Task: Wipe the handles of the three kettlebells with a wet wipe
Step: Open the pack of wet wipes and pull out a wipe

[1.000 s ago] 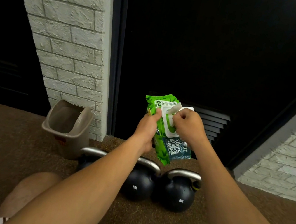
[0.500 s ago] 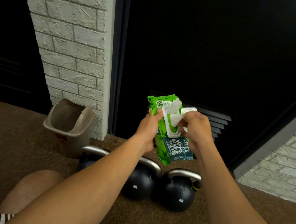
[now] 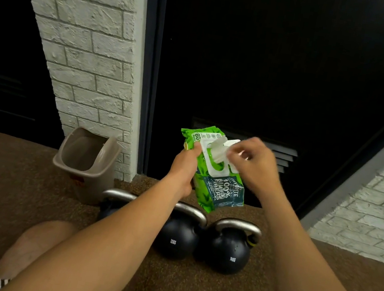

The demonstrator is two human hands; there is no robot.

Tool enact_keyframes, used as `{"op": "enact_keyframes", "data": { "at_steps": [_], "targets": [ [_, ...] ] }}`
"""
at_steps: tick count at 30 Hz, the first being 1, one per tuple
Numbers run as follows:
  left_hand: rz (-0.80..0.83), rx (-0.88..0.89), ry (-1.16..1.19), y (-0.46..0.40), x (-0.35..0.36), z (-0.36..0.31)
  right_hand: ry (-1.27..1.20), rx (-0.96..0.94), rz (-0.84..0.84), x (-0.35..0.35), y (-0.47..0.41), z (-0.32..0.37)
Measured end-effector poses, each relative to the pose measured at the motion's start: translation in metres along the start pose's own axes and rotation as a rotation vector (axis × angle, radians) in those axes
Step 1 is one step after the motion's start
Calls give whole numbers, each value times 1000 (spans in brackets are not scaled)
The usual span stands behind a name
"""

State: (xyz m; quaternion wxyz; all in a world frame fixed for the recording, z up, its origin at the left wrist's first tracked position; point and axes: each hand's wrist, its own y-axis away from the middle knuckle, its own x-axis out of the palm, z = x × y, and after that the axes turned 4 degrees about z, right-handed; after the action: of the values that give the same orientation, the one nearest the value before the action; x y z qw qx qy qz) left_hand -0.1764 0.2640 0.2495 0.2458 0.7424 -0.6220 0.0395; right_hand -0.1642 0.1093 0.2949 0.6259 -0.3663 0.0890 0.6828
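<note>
My left hand grips a green pack of wet wipes held up in front of me, its white lid flipped open. My right hand pinches a white wet wipe that sticks out of the pack's opening. Below on the brown carpet stand three black kettlebells with steel handles: the right kettlebell, the middle kettlebell and the left kettlebell, which my left forearm partly hides.
A beige waste bin stands open beside the white brick pillar, just left of the kettlebells. A black door with a vent rises behind. My bare knee shows at the lower left.
My right hand has drawn to the right and slightly up, pulling the wipe further out of the pack. The left hand and pack stay in about the same place.
</note>
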Motion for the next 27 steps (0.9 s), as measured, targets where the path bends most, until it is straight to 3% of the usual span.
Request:
{"op": "enact_keyframes", "data": {
  "at_steps": [3,12,17,22,27],
  "targets": [
    [10,5,-31,4,6,-3,281,-105,103,17,2,-2],
    [10,-14,-137,4,6,0,593,-216,-73,25,-3,0],
    [18,-41,-86,2,4,-2,280,-151,-112,18,-5,5],
    [12,-64,-20,-3,1,1,-142,69,-215,0,-21,22],
    [154,-102,62,-3,0,8,-320,234,-120,-1,-23,28]
  ]
}}
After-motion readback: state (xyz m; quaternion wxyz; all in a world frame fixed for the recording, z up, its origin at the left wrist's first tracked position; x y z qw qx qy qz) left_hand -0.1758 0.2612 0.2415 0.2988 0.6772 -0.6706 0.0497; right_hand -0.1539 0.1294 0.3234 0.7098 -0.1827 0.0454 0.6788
